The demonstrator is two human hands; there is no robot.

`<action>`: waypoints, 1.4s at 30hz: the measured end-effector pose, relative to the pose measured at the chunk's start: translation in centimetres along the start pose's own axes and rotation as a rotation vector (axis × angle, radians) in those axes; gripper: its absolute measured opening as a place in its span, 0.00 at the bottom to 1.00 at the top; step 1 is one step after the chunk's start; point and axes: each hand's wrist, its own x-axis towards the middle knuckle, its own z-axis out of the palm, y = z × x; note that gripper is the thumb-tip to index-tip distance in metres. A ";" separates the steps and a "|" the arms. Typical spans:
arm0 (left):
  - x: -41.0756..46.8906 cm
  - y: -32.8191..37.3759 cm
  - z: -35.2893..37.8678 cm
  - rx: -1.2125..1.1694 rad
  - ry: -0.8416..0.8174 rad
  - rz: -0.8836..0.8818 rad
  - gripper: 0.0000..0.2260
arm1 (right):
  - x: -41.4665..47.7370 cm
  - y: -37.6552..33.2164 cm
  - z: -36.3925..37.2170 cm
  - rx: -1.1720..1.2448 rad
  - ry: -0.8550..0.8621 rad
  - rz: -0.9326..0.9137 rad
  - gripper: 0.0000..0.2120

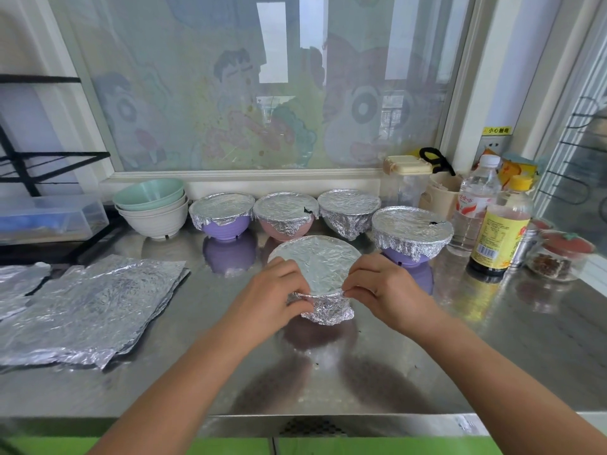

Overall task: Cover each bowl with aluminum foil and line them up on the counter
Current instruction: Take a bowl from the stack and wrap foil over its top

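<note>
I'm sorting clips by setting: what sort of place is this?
Probably a kitchen: a stainless steel counter, stacked bowls by the window, and a dark sauce bottle at right.

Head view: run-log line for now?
left hand, right hand: pinch foil on front bowl | covered bowls behind | bowl stack uncovered

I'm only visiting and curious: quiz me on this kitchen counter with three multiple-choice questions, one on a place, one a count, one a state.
1. Where do the loose foil sheets lie? A) the counter's left part B) beside the bottles C) the windowsill
2. How many bowls wear foil? A) three B) five C) seven
3. The nearest bowl is: A) bare B) upside down C) foil-covered
1 A: they lie far left. 2 B: purple bowl, pink bowl, fully wrapped bowl, second purple bowl, plus the nearest. 3 C: left hand and right hand pinch its foil cover at the rim.
</note>
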 end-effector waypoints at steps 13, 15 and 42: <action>0.5 -1.0 -0.8 -0.035 0.001 -0.035 0.12 | -0.1 0.8 -0.6 0.007 -0.035 0.011 0.06; 0.7 0.1 -0.1 -0.028 0.010 -0.009 0.13 | 0.0 0.4 -0.4 0.008 -0.032 0.006 0.08; 1.1 0.3 1.1 0.001 0.051 -0.024 0.09 | 0.0 -0.6 0.2 0.003 -0.006 0.047 0.02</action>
